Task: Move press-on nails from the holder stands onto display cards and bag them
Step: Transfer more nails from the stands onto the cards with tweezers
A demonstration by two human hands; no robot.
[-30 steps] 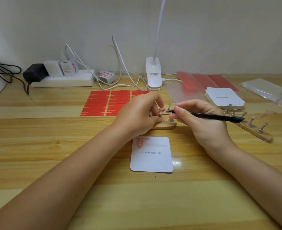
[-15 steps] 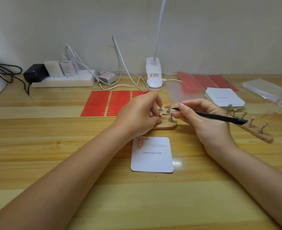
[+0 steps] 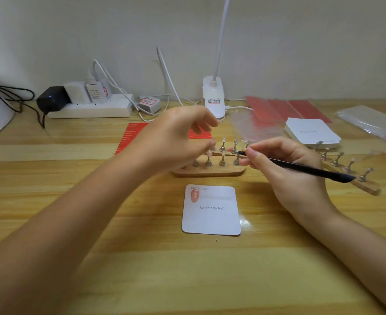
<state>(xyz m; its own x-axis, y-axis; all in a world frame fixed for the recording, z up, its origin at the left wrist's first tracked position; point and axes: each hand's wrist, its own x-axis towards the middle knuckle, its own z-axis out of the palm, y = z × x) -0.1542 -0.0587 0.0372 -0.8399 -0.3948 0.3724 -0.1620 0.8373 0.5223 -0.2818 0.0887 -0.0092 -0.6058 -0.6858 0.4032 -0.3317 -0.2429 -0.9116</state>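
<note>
A wooden holder (image 3: 210, 172) with several metal stands sits mid-table. My left hand (image 3: 176, 142) hovers over its left end, fingers curled, pinching what looks like a small pink press-on nail (image 3: 209, 153); the hand is blurred. My right hand (image 3: 289, 171) grips a thin black tool (image 3: 301, 168), its tip beside a stand at the holder's right end. In front lies a white "Handmade Nail" display card (image 3: 211, 212) with one pink nail (image 3: 194, 195) stuck at its top left.
A second wooden strip of stands (image 3: 367, 187) runs off to the right. Behind it are a card stack (image 3: 312, 133), clear bags (image 3: 369, 121) and red sheets (image 3: 289, 108). Red sticker strips (image 3: 135, 133), a lamp base (image 3: 213, 96) and a power strip (image 3: 89, 109) stand at the back.
My left hand has lifted up and away from the holder, uncovering its rows of stands. The right hand and tool have barely shifted.
</note>
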